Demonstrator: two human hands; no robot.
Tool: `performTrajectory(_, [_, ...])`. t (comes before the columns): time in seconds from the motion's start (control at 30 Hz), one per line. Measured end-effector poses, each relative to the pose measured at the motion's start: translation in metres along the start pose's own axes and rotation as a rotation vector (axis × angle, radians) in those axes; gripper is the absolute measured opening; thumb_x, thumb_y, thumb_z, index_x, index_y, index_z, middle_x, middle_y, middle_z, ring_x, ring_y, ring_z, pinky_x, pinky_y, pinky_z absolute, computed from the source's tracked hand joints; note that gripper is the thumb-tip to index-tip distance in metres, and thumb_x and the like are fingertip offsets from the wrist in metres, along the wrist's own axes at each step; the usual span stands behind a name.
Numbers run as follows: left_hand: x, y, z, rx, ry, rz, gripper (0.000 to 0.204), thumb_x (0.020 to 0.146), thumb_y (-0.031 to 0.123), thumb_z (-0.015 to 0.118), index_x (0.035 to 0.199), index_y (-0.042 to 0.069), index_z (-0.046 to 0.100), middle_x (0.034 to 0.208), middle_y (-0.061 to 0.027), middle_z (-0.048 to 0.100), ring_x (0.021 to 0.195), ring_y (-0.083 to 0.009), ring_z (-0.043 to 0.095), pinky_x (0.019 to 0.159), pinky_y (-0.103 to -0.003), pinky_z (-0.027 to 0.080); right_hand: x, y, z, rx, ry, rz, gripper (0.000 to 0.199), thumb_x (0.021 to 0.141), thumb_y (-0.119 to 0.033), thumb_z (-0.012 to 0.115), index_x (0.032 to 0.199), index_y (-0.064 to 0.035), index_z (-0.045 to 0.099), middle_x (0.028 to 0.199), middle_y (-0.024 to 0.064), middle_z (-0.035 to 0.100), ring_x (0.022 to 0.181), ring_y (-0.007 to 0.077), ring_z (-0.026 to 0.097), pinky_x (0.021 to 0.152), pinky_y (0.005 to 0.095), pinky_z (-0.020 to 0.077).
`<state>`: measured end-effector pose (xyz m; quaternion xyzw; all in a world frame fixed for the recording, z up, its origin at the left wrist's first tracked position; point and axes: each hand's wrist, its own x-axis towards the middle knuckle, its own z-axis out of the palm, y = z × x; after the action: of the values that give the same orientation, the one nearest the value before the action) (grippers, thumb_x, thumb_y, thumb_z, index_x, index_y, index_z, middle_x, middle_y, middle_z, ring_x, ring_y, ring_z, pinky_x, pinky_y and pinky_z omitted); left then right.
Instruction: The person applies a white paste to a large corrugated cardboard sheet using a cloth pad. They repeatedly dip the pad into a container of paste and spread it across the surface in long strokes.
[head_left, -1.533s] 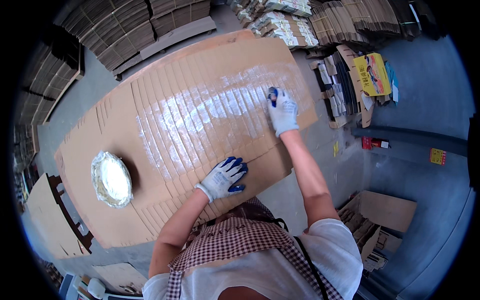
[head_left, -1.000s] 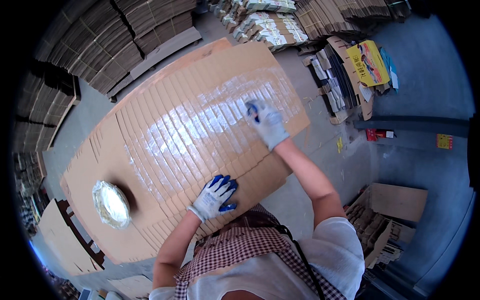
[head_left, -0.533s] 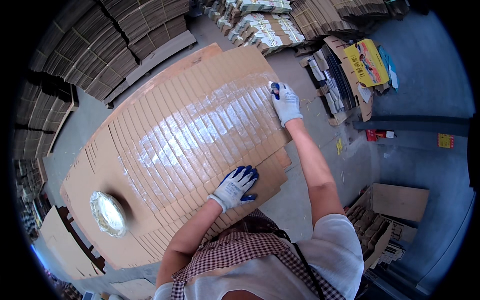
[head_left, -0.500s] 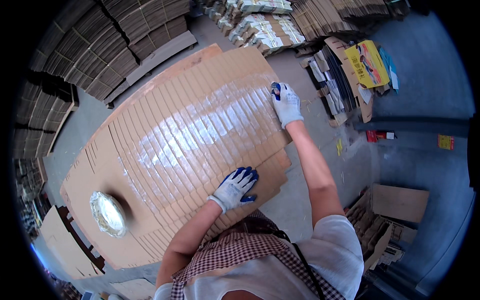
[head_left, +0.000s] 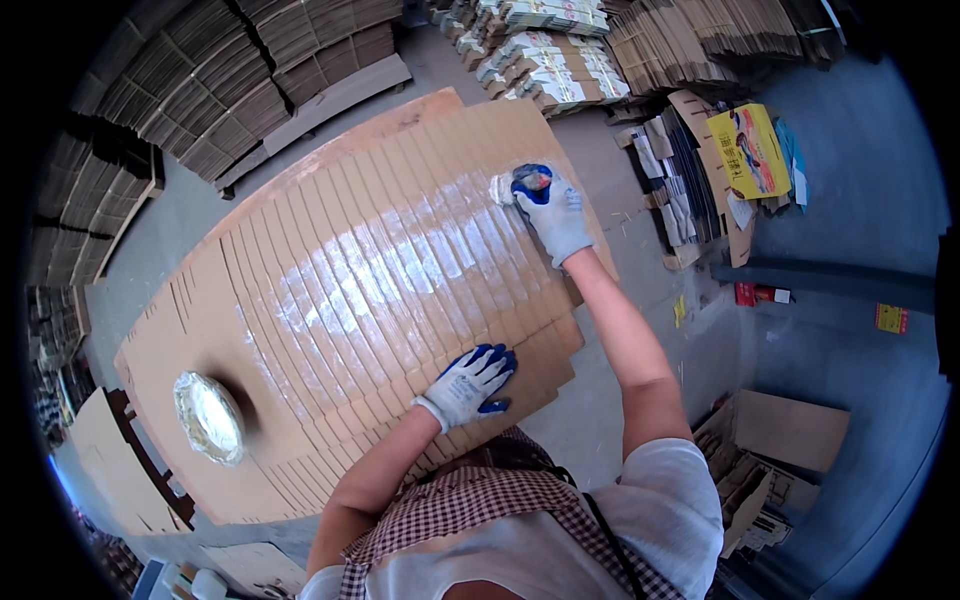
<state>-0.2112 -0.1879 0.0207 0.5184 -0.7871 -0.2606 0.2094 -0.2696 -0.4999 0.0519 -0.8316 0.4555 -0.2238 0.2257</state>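
Overlapping cardboard sheets (head_left: 200,300) lie fanned in a staggered row on the table, with a wet, shiny white smear (head_left: 370,260) across their edges. My right hand (head_left: 558,215), in a white and blue glove, is closed round a brush (head_left: 502,190). Its pale, coated head touches the sheets near their far right end; most of its handle is hidden in the fingers. My left hand (head_left: 467,384), gloved alike, rests flat on the near edge of the sheets with its fingers spread. A round bowl (head_left: 209,418) with a crumpled, whitish lining stands on the cardboard at the left.
Tied stacks of flat cardboard (head_left: 190,90) stand at the far left, and more bundles (head_left: 550,65) at the back. To the right are a yellow box (head_left: 748,150) and a dark rail (head_left: 830,275). Cardboard pieces (head_left: 790,428) stand at the lower right.
My right hand has moved left from the sheets' right edge, and the brush head now shows. My left hand stays on the near edge. The whole view has shifted slightly.
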Motion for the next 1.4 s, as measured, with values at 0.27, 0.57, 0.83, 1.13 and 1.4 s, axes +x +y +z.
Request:
performTrajectory(0.27, [0.0, -0.002, 0.0, -0.026, -0.017, -0.007, 0.066, 0.093, 0.049, 0.053, 0.139, 0.002, 0.047, 0.144, -0.0164, 0.046, 0.136, -0.0322, 0.041, 0.115, -0.044, 0.03, 0.032, 0.011, -0.03, 0.031, 0.126, 0.161, 0.041, 0.074, -0.027, 0.079, 0.104, -0.0054, 0.062, 0.101, 0.0171, 0.067, 0.092, 0.034, 0.066, 0.083, 0.041, 0.0519])
performTrajectory(0.57, [-0.003, -0.003, 0.004, -0.037, -0.024, -0.031, 0.066, 0.094, 0.052, 0.052, 0.139, 0.004, 0.048, 0.142, -0.0153, 0.049, 0.134, -0.031, 0.043, 0.114, -0.044, 0.031, 0.028, -0.008, -0.004, 0.173, 0.05, 0.117, 0.035, 0.075, -0.02, 0.081, 0.101, -0.0031, 0.065, 0.095, 0.0164, 0.069, 0.09, 0.0329, 0.066, 0.083, 0.0401, 0.0517])
performTrajectory(0.83, [0.0, -0.003, 0.001, -0.078, -0.007, -0.034, 0.063, 0.094, 0.049, 0.052, 0.138, 0.004, 0.05, 0.141, -0.016, 0.05, 0.132, -0.0313, 0.045, 0.113, -0.043, 0.033, 0.073, 0.08, -0.008, -0.016, 0.256, 0.317, 0.046, 0.072, -0.033, 0.083, 0.1, -0.0019, 0.064, 0.099, 0.0199, 0.069, 0.093, 0.0373, 0.066, 0.084, 0.0442, 0.0503])
performTrajectory(1.13, [0.002, -0.005, 0.001, -0.076, 0.006, -0.024, 0.062, 0.095, 0.049, 0.051, 0.138, 0.004, 0.05, 0.141, -0.0155, 0.05, 0.132, -0.031, 0.046, 0.112, -0.043, 0.033, 0.097, 0.087, 0.0, -0.254, 0.247, 0.255, 0.052, 0.077, -0.035, 0.077, 0.111, -0.0003, 0.06, 0.107, 0.0207, 0.066, 0.098, 0.0374, 0.064, 0.088, 0.045, 0.0492])
performTrajectory(1.4, [0.004, -0.004, -0.002, -0.067, 0.002, -0.005, 0.062, 0.095, 0.049, 0.051, 0.138, 0.005, 0.05, 0.141, -0.015, 0.05, 0.131, -0.0308, 0.047, 0.112, -0.043, 0.034, 0.095, 0.075, 0.001, -0.307, 0.163, 0.229, 0.054, 0.081, -0.038, 0.073, 0.12, -0.0034, 0.059, 0.112, 0.0187, 0.064, 0.102, 0.0375, 0.063, 0.089, 0.0454, 0.0497])
